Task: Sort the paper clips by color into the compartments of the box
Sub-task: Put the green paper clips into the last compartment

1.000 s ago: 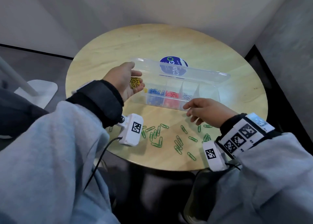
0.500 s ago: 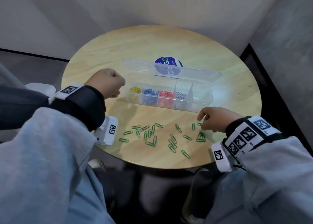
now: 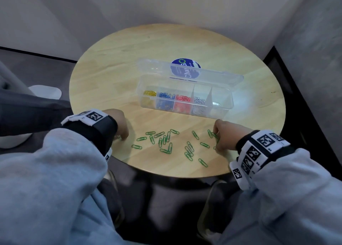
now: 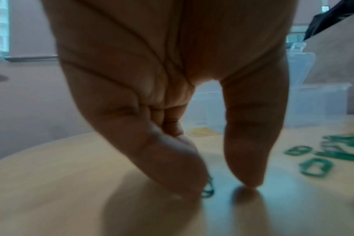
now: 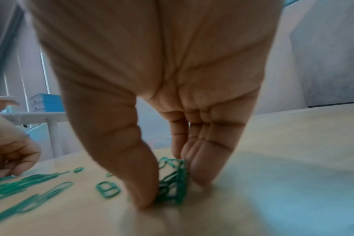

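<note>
A clear compartment box point(image 3: 224, 108) stands open mid-table, holding yellow point(image 3: 149, 93), blue point(image 3: 165, 96), red point(image 3: 182, 98) and silver clips point(image 3: 199, 101) in separate compartments. Several green paper clips point(image 3: 164, 140) lie scattered on the wood in front of it. My left hand point(image 3: 123, 136) is at their left end, thumb and fingertips point(image 4: 251, 180) apart on the table point(image 4: 51, 191), one green clip point(image 4: 208, 190) lying against a fingertip. My right hand point(image 3: 216, 139) is at the right end, and its thumb and fingers pinch a bunch of green clips point(image 5: 172, 180) against the table.
The round wooden table point(image 3: 185, 45) has its near edge just below the clips. The box lid point(image 3: 153, 67) stands up at the back with a blue round sticker point(image 3: 186, 70). A white object point(image 3: 44, 94) sits off the table's left side. Walls close in behind and at right.
My left hand, which held yellow clips over the box, came down to the table left of the green clips. My right hand moved from the box front to the green clips and pinched a bunch.
</note>
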Tool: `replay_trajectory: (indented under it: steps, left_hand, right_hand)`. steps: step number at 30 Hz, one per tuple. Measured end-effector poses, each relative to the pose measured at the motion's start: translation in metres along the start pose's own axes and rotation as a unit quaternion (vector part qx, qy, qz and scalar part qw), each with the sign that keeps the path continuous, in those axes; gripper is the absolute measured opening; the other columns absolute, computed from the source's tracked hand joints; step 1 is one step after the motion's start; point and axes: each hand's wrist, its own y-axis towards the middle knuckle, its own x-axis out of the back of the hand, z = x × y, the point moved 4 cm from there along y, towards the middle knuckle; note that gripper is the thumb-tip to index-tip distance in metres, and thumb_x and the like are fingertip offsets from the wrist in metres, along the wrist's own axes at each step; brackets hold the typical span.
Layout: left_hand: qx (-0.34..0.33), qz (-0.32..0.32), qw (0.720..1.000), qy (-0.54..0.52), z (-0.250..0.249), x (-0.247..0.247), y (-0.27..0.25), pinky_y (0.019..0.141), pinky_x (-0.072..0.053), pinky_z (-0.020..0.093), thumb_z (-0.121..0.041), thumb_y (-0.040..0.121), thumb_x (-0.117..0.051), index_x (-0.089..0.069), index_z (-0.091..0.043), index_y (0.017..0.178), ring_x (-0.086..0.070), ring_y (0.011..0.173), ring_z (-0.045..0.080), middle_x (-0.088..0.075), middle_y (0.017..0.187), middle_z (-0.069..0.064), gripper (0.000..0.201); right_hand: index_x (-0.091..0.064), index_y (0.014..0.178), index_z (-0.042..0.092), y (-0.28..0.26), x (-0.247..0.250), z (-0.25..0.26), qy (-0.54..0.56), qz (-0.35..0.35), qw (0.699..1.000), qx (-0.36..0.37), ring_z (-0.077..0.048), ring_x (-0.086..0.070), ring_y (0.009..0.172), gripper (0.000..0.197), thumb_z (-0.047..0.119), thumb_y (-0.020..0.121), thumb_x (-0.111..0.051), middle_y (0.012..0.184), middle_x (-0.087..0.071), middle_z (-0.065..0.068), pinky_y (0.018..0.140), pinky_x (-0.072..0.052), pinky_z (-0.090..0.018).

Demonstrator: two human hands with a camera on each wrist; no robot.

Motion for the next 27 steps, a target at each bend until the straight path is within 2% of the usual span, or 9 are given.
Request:
replay_trajectory:
  steps: [1,3,7,9,11,14,17,23,27]
  left_hand:
    - [-0.013,-0.008,1.000,0.018,-0.004,-0.002,0.000,0.054,-0.036,0.024,-0.009,0.076,-0.062,-0.062,-0.006,0.072,-0.051,0.064,0.024,-0.065,0.075,0.008,0.005]
    - [-0.033,-0.026,0.998,0.035,-0.010,-0.008,0.002,0.058,-0.038,0.026,-0.003,0.076,-0.056,-0.069,-0.006,0.091,-0.058,0.076,0.024,-0.071,0.095,0.008,0.020]
    - [-0.091,-0.049,0.994,-0.040,-0.019,-0.009,0.002,0.059,-0.039,0.022,-0.004,0.078,-0.060,-0.062,-0.021,0.084,-0.055,0.081,0.018,-0.062,0.088,-0.004,0.019]
    - [-0.126,-0.045,0.988,-0.076,-0.020,-0.009,0.000,0.065,-0.041,0.023,-0.012,0.077,-0.068,-0.060,-0.026,0.085,-0.056,0.081,0.015,-0.061,0.086,-0.008,0.018]
    - [-0.145,-0.026,0.986,-0.082,-0.020,-0.010,-0.003,0.071,-0.042,0.025,-0.023,0.072,-0.076,-0.058,-0.028,0.091,-0.057,0.081,0.014,-0.059,0.084,-0.012,0.026]
    - [-0.125,-0.018,0.992,0.028,-0.017,-0.012,-0.007,0.066,-0.040,0.026,-0.032,0.069,-0.080,-0.051,-0.024,0.098,-0.054,0.085,0.017,-0.056,0.092,-0.006,0.041]
    - [-0.118,-0.018,0.989,0.084,-0.018,-0.015,-0.007,0.055,-0.034,0.024,-0.031,0.068,-0.080,-0.047,-0.023,0.089,-0.050,0.080,0.017,-0.053,0.087,-0.005,0.040]
    - [-0.151,-0.048,0.987,-0.007,-0.021,-0.019,-0.002,0.075,-0.047,0.028,-0.023,0.069,-0.076,-0.051,-0.028,0.076,-0.057,0.084,0.018,-0.058,0.084,-0.008,0.027]
    - [-0.168,-0.037,0.985,-0.025,-0.025,-0.020,-0.004,0.074,-0.043,0.029,-0.031,0.068,-0.080,-0.050,-0.029,0.085,-0.056,0.085,0.017,-0.056,0.086,-0.009,0.034]
  right_hand:
    - [-0.045,0.109,0.016,0.002,-0.002,0.002,0.005,-0.003,1.000,0.007,-0.022,-0.056,0.092,0.045,0.008,0.071,-0.068,0.107,-0.057,-0.003,0.074,-0.049,-0.030]
    - [-0.049,0.097,0.020,0.005,-0.004,0.006,0.035,-0.018,0.999,0.022,-0.021,-0.056,0.090,0.032,0.005,0.073,-0.064,0.100,-0.058,-0.001,0.075,-0.050,-0.030]
    - [-0.051,0.074,0.027,0.005,-0.001,0.010,0.105,-0.057,0.991,0.064,-0.016,-0.056,0.084,0.023,0.008,0.078,-0.062,0.085,-0.057,0.007,0.074,-0.047,-0.025]
    - [-0.053,0.076,0.025,0.002,0.003,0.011,0.129,-0.068,0.985,0.092,-0.015,-0.055,0.082,0.020,0.009,0.079,-0.064,0.082,-0.056,0.008,0.074,-0.045,-0.024]
    - [-0.054,0.087,0.023,-0.003,0.008,0.010,0.123,-0.078,0.984,0.104,-0.015,-0.054,0.085,0.020,0.014,0.078,-0.069,0.088,-0.054,0.006,0.075,-0.045,-0.025]
    - [-0.052,0.105,0.022,-0.002,0.008,0.003,0.067,-0.071,0.993,0.069,-0.016,-0.053,0.092,0.036,0.026,0.077,-0.074,0.101,-0.048,0.005,0.078,-0.043,-0.026]
    - [-0.049,0.098,0.026,-0.004,0.004,0.002,0.062,-0.057,0.995,0.050,-0.017,-0.053,0.090,0.033,0.026,0.076,-0.074,0.099,-0.052,0.005,0.076,-0.043,-0.027]
    - [-0.055,0.087,0.023,-0.002,0.005,0.017,0.084,-0.056,0.991,0.093,-0.016,-0.052,0.083,0.017,0.017,0.080,-0.069,0.086,-0.055,0.005,0.073,-0.042,-0.025]
    - [-0.057,0.085,0.021,-0.002,0.007,0.018,0.084,-0.054,0.991,0.094,-0.016,-0.052,0.082,0.012,0.018,0.081,-0.068,0.081,-0.054,0.006,0.076,-0.044,-0.025]
